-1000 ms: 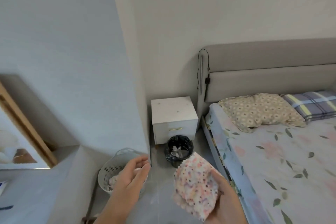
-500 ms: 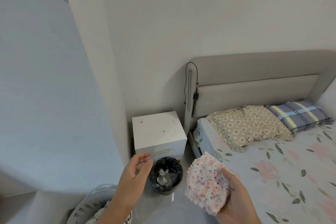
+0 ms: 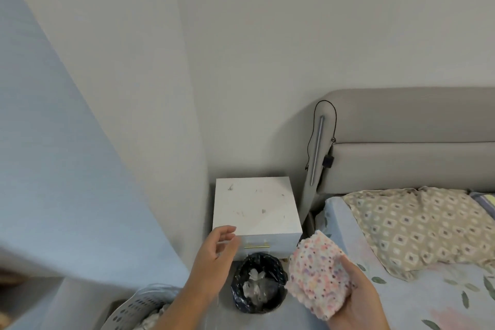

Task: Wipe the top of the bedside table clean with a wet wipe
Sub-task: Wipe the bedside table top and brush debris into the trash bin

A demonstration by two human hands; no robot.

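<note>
Soft even daylight; wide-angle edge warping; slight blur.

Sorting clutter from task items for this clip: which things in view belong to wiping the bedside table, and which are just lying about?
Belongs to the job:
- bedside table, top smudged
- speckled cloth, in the right hand
- left hand, open, empty

Just lying about:
- black bin with crumpled waste
- laundry basket
- patterned pillow
- bed
- headboard with cable

**Both hands raised, the right one gripping**

The left hand [image 3: 214,254] reaches forward, empty, fingers loosely spread and slightly curled. The right hand [image 3: 356,295] is palm up, fingers wrapped around a speckled pink-and-white knobbly cloth [image 3: 317,273]
</note>
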